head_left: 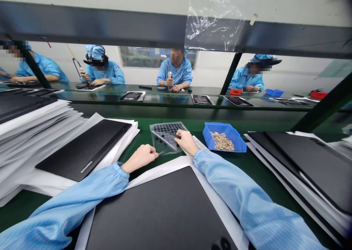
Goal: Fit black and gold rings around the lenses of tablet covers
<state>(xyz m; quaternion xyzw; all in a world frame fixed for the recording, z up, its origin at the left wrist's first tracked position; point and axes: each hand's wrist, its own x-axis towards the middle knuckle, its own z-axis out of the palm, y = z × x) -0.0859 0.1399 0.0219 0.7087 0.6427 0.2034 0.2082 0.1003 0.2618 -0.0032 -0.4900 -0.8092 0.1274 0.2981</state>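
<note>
My left hand [140, 157] pinches the near left corner of a clear plastic sheet [167, 148], its fingers closed. Rows of small black round pieces [169, 127] show on the sheet, whose film is partly folded over. My right hand [186, 141] is closed on dark tweezers [173, 134], their tip over the sheet. A white sheet with small rings [200, 143] lies just right of my right wrist. Nearest me, a large black panel [159, 209] rests on white paper beneath my forearms.
A blue tray [238, 145] of small beige rings stands right of the sheet. Stacked black panels with white paper lie left [85, 147] and right [310, 162]. Overhead runs a shelf [110, 24] on dark green posts. Several people in blue work across the bench.
</note>
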